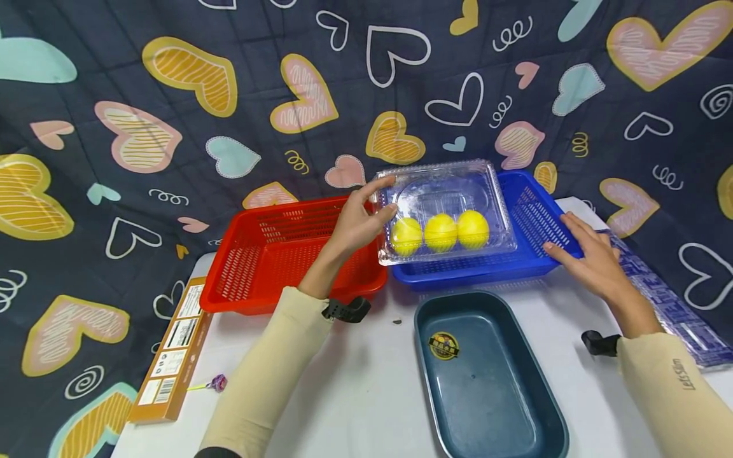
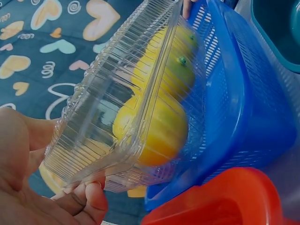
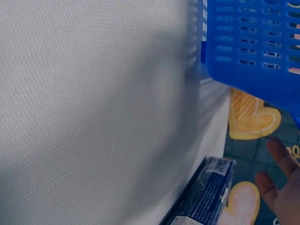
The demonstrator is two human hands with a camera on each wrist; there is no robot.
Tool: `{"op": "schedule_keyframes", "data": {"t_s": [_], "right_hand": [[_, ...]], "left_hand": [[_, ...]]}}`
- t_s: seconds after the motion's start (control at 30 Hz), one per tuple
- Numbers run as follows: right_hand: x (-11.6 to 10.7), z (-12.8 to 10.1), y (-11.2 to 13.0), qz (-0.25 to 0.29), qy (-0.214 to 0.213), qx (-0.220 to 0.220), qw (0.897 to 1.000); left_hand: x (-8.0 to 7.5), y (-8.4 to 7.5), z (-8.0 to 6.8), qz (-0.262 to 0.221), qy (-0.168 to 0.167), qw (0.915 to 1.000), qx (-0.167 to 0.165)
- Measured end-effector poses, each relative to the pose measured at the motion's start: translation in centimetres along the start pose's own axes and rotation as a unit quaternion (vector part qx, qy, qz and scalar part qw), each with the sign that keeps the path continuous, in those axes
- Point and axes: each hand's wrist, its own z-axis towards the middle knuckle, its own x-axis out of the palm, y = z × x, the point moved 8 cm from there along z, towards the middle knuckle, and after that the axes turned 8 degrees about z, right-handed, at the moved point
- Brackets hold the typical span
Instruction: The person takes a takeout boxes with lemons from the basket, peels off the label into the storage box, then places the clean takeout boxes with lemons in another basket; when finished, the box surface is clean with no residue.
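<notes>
Here our left hand (image 1: 357, 222) grips the lemon box (image 1: 443, 213) by its left end, over the blue basket (image 1: 535, 216); our right hand (image 1: 590, 257) rests flat-fingered on the basket's rim.

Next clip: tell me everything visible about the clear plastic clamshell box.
The clear plastic clamshell box is a ribbed, transparent, rectangular container with its lid closed. Three yellow lemon-like fruits sit in a row inside. It is tilted, its front toward the head camera, over the near left part of the blue slotted plastic basket. The left hand grips its left end, thumb and fingers on the rim; the right hand rests on the basket's right edge, not on the box.
</notes>
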Motion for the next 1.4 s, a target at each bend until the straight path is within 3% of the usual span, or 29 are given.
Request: {"op": "schedule_keyframes", "data": {"t_s": [0.27,0.6,0.87,1.4], "right_hand": [[0.0,-0.1,0.4,0.006,-0.005,-0.013,1.0],[-0.1,-0.3,0.3,0.019,-0.006,-0.015,1.0],[-0.1,-0.2,0.3,0.023,-0.003,-0.004,1.0],[-0.2,-0.2,0.2,0.032,0.002,0.009,0.999]], "left_hand": [[1.8,0.7,1.7,0.01,0.01,0.9999,-0.006],[4.9,1.9,3.7,0.057,0.03,0.9962,-0.058],[7.3,2.0,4.9,0.081,0.049,0.9935,-0.063],[9.2,3.2,6.2,0.101,0.066,0.9896,-0.078]]}}
